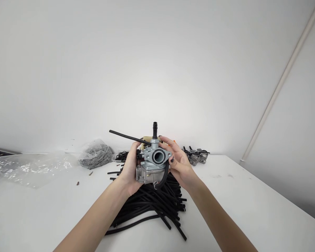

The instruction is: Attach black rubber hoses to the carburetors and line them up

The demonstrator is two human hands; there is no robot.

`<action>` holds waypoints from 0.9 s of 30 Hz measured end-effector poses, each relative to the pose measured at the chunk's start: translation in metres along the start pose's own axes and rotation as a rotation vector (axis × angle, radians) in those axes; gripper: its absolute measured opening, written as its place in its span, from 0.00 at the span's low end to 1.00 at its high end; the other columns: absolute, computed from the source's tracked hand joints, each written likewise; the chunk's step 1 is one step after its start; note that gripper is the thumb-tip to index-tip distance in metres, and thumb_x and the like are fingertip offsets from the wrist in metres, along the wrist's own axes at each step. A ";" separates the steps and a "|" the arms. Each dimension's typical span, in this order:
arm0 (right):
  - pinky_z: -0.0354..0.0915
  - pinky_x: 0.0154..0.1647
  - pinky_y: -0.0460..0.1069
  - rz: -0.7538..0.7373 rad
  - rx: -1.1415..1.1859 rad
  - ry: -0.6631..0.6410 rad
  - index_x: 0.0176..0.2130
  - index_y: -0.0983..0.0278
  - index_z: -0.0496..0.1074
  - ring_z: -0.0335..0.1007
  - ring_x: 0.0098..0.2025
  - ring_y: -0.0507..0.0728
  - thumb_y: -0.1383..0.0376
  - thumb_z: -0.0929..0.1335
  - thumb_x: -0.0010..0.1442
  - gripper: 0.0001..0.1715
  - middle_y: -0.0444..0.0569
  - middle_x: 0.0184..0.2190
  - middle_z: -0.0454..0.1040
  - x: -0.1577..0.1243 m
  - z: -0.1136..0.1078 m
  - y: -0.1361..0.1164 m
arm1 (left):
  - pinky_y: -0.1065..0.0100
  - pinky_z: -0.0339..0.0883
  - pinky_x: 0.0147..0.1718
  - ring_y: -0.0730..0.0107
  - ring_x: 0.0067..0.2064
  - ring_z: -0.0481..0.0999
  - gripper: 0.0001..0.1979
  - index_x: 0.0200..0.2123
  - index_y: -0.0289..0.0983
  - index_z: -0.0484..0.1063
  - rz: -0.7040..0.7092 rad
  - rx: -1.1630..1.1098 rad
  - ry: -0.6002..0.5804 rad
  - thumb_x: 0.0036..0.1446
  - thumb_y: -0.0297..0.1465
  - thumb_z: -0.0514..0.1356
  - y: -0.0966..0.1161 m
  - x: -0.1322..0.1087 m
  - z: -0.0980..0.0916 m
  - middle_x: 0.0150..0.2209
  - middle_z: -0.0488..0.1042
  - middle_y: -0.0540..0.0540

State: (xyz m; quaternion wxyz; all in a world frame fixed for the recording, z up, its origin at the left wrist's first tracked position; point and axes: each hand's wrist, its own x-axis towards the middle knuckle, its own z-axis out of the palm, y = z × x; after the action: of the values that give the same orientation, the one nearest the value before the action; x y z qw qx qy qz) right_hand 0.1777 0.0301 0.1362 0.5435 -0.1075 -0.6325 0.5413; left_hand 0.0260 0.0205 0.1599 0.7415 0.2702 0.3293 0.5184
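Both my hands hold a small die-cast metal motorcycle carburetor up above the table, its round intake bore facing me. My left hand cups its left side and underside. My right hand grips its right flange with the fingers spread. A thin black rubber tube sticks out to the upper left, and a curved black hose hangs down its right side. Below my hands lies a heap of cut black rubber hoses.
The white table runs to a wall behind. At the back left lie a clear plastic bag, a bag of grey parts and a small tray of black pieces. Several carburetors stand back right.
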 end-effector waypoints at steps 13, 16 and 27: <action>0.66 0.46 0.47 -0.018 0.005 0.015 0.56 0.55 0.67 0.64 0.56 0.58 0.57 0.72 0.56 0.29 0.50 0.55 0.66 0.003 -0.006 0.006 | 0.63 0.73 0.29 0.57 0.29 0.75 0.22 0.28 0.32 0.72 0.014 -0.026 -0.004 0.56 0.47 0.53 -0.001 0.000 0.002 0.26 0.71 0.41; 0.63 0.54 0.50 -0.040 -0.013 0.006 0.55 0.55 0.68 0.61 0.59 0.58 0.56 0.72 0.56 0.28 0.50 0.54 0.67 0.003 -0.006 0.006 | 0.63 0.73 0.30 0.58 0.30 0.75 0.21 0.25 0.33 0.70 0.030 -0.022 -0.013 0.56 0.46 0.54 -0.001 0.000 0.001 0.26 0.71 0.41; 0.62 0.55 0.53 0.001 0.015 0.058 0.55 0.57 0.67 0.65 0.55 0.60 0.53 0.71 0.56 0.30 0.52 0.56 0.66 0.007 -0.017 0.020 | 0.64 0.74 0.31 0.61 0.29 0.75 0.19 0.34 0.33 0.74 0.080 -0.062 -0.003 0.59 0.43 0.54 -0.008 0.012 -0.001 0.28 0.73 0.43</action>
State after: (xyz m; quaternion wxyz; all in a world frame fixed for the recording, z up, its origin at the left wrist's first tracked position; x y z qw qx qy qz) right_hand 0.1793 0.0526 0.1209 0.5621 -0.1192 -0.6123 0.5431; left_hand 0.0333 0.0293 0.1506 0.7286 0.2607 0.3008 0.5574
